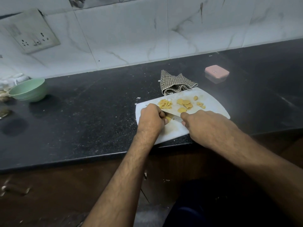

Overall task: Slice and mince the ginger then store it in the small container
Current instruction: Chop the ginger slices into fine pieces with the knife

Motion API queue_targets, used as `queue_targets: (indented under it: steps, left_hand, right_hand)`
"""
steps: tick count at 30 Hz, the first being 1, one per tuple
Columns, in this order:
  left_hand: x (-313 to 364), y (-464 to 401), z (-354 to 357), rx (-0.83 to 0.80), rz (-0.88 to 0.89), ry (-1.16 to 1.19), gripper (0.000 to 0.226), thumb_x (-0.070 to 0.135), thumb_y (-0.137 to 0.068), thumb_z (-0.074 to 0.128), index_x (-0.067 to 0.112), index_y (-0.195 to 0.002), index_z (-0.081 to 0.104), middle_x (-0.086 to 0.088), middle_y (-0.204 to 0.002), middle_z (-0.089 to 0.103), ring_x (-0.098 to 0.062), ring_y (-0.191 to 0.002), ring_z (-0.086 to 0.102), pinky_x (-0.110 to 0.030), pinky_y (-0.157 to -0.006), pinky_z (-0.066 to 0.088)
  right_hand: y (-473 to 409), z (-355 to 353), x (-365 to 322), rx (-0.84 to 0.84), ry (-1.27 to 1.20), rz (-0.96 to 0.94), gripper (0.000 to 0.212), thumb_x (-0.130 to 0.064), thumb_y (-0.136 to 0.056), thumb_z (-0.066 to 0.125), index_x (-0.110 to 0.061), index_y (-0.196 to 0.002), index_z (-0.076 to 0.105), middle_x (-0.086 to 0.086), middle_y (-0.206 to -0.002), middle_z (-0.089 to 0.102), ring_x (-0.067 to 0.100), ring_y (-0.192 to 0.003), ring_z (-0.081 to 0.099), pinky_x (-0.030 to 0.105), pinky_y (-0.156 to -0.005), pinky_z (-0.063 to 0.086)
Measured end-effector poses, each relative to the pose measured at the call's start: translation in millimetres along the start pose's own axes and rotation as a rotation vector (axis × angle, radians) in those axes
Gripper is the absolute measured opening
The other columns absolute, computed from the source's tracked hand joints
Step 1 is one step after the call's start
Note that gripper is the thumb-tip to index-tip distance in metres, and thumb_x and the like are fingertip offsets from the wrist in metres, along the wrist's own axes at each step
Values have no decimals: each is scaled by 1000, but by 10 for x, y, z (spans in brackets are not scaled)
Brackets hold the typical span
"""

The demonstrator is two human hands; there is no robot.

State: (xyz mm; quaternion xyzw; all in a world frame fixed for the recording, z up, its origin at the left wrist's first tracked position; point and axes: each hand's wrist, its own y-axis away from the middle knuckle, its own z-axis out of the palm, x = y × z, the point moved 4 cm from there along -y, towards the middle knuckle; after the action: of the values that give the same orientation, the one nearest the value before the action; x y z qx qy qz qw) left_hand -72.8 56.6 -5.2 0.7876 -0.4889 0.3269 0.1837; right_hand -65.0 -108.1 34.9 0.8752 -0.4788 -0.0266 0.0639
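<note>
A white cutting board (211,104) lies at the front edge of the black counter. On it are round ginger slices (185,103) and a pile of thin ginger strips (164,104). My left hand (151,117) presses a ginger slice (168,118) against the board with its fingertips. My right hand (208,126) grips a knife; only part of the blade (176,117) shows between the two hands, right beside the held slice. The small container (216,76), clear with a pink lid on, stands behind the board to the right.
A checked cloth (176,84) lies bunched at the board's far edge. A green bowl (28,90) stands at the far left near white cups. The tiled wall with a socket plate (34,32) runs behind the counter (91,115).
</note>
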Motion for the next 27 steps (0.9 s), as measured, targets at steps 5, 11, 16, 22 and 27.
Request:
queue_targets:
  steps: [5,11,16,22,27]
  left_hand:
    - [-50,-26,-41,-7,-44,-16,11,14,-81,85,14,-87,76,1,-96,74,-16,-92,68,-36,-88,59]
    - [-31,54,-72,17,-49,34,12,20,-77,89,23,-81,78,10,-90,75,-10,-92,68,-40,-91,59]
    - [-47,33,-82,42,-62,33,12,17,-78,89,19,-80,77,6,-92,76,-11,-92,69,-39,-89,60]
    - [-25,30,-74,3,-70,38,12,14,-77,89,16,-82,78,6,-90,76,-8,-90,68,-33,-87,59]
    - [-26,20,-98,26,-84,49,13,10,-77,88,15,-79,77,6,-85,75,-5,-84,67,-27,-82,57]
  right_hand:
    - [12,36,-112,12,6,-19,17,-19,-104,39,-25,-119,45,-1,-78,43,17,-71,46,36,-64,40]
    - [-36,-38,-40,5,-3,-12,23,-26,-107,33,-27,-126,46,-2,-79,40,21,-81,47,36,-67,37]
    - [-13,22,-154,8,-2,-30,19,-20,-105,37,-25,-122,45,0,-80,42,21,-77,48,37,-67,40]
    - [-57,46,-103,4,-22,-22,21,-21,-105,38,-24,-125,43,-1,-78,39,22,-82,49,37,-70,41]
    - [-46,65,-162,1,-33,-19,17,-22,-105,38,-23,-121,44,0,-81,44,19,-76,49,36,-67,41]
